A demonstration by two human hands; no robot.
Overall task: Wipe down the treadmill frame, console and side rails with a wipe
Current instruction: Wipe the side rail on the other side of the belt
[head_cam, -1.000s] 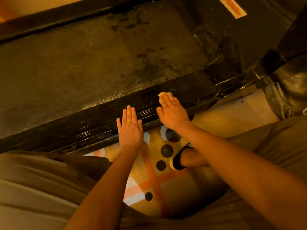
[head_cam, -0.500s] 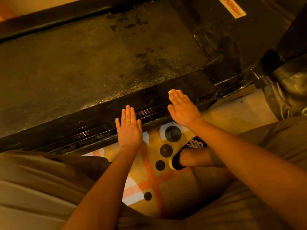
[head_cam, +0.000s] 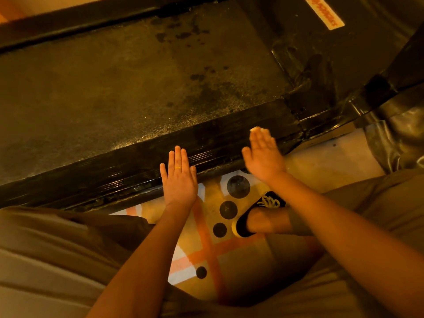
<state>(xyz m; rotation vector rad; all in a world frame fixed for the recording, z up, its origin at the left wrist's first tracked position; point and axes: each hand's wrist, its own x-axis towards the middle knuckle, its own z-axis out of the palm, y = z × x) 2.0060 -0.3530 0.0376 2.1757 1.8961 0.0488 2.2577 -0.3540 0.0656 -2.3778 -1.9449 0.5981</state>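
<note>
You are crouched beside the treadmill, working on the near side rail (head_cam: 137, 164), which crosses the view from 8 o'clock to 2 o'clock below the dusty belt (head_cam: 114, 88).

Your right hand (head_cam: 263, 157) lies flat on the rail with its fingers (head_cam: 263, 138) straight and close together, pointing toward 12 o'clock. They are pressing down, not curled round anything. The wipe (head_cam: 257, 129) is underneath them. Only a pale edge shows past the fingertips, so you cannot tell how it is folded or how much of it is under the palm.

Your left hand (head_cam: 180, 177) sits at about 8 o'clock from the right. It is also spread flat, with its fingertips on the rail's outer edge and its heel over the patterned floor mat (head_cam: 206, 249). It holds nothing and looks like a brace. Your shoe (head_cam: 259, 210) is on the mat just below the right wrist.

This looks like the side-rail step, with the wipe near the rail's front end. The joint with the frame (head_cam: 321, 65) lies just beyond it toward 2 o'clock.

The next move probably calls for:
- Flat, even pressure through the right palm so the small wipe does not slide out from under the fingers.
- A stroke into the seam at 2 o'clock, where grime seems to gather.
- A long pass back toward 8 o'clock, moving the left hand out of the way.

The far rail (head_cam: 91, 21) at 11 o'clock is yet to come, and the console is out of view.
</note>
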